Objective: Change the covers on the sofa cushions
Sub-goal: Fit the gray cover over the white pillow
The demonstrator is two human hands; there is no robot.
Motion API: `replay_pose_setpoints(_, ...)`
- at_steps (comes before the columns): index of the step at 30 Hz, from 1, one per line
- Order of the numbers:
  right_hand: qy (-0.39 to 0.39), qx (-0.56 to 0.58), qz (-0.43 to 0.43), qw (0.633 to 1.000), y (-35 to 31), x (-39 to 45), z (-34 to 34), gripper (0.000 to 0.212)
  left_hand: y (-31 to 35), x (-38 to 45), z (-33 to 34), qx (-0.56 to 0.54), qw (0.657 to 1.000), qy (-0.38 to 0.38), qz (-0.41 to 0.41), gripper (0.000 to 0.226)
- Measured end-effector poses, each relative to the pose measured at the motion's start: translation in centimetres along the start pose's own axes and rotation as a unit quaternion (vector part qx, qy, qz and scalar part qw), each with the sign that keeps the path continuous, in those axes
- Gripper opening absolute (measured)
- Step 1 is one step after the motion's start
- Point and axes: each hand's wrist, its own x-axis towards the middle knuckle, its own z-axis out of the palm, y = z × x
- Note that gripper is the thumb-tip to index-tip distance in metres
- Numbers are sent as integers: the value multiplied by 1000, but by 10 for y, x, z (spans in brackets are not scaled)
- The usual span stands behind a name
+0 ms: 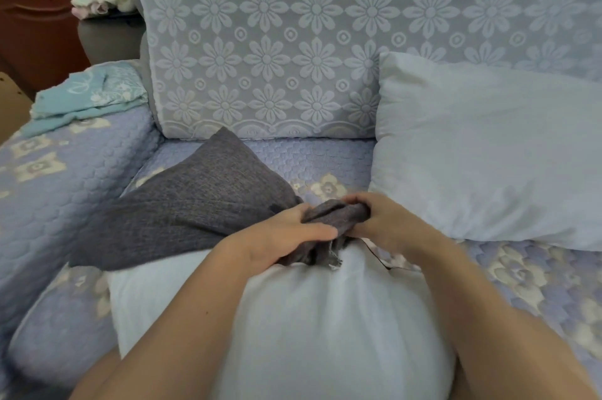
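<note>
a person's two bare hands worked at a grey cushion cover (pixel 195 204) over a white cushion insert (pixel 325 328) that lay on the sofa seat (pixel 325 155) close to the camera. the left hand (pixel 283 236) rested on the bunched end of the cover, thumb stretched across the fabric and its fingers curled round the gathered cloth. the right hand (pixel 378 220) gripped the same bunched edge from the other side, fingers closed over the fold. the rest of the cover lay slack and flat toward the left, its far corner reaching the base of the lace-draped backrest (pixel 293 41). a second bare white cushion (pixel 488 155) leaned against the backrest on the right. a folded pale-blue cloth (pixel 88 96) lay on the quilted armrest (pixel 65 171) at left.
</note>
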Motion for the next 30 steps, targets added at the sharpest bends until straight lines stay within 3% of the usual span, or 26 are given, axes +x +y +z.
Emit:
replay_pose_setpoints(2, 52, -123, 60, 989, 9, -26, -18, 40, 3, 4, 6, 92, 995, 17, -24, 51)
replay_pose_setpoints(5, 156, -310, 164, 923, 22, -88, -34, 44, 10, 11, 10, 171, 983, -1, -66, 71)
replay_pose_setpoints(7, 195, -327, 180, 907, 31, -129, -35, 52, 10, 20, 8, 196, 977, 2, -80, 77)
replay_pose_setpoints(10, 293, -141, 171, 930, 44, -173, -9, 35, 7, 29, 4, 155, 984, 42, -80, 82)
replay_pose_setpoints(12, 307, 96, 210, 923, 47, -187, 22, 32, 11, 23, 9, 122, 988, 75, -54, 61)
replay_pose_setpoints(14, 229, 390, 236, 860, 50, -187, 50, 54, 17, 14, 14, 79, 992, 94, -24, 32)
replay_pose_setpoints(15, 188, 476, 230, 827, 49, -183, 57, 58, 25, 7, 14, 49, 994, 99, -9, 25)
replay_pose_setpoints(16, 166, 503, 204, 824, 46, -176, 60, 53, 32, 1, 14, 19, 995, 98, 5, 22)
replay_pose_setpoints(19, 229, 391, 101, 885, 23, -143, 47, 32, 73, -18, 6, 5, 994, 99, 48, 19)
replay_pose_setpoints(22, 326, 181, 22, 928, -11, -96, -1, 23, 121, -45, -6, 29, 992, 101, 74, 23)
replay_pose_setpoints(26, 379, -13, -163, 911, -46, -49, -75, 39, 164, -80, -16, -83, 987, 116, 66, 25)
replay_pose_setpoints(28, 372, 4, -243, 896, -44, -49, -79, 63, 173, -84, -13, -142, 981, 100, 83, 32)
replay_pose_setpoints(30, 336, 38, -272, 901, -34, -48, -72, 70, 175, -77, -6, -156, 978, 81, 110, 40)
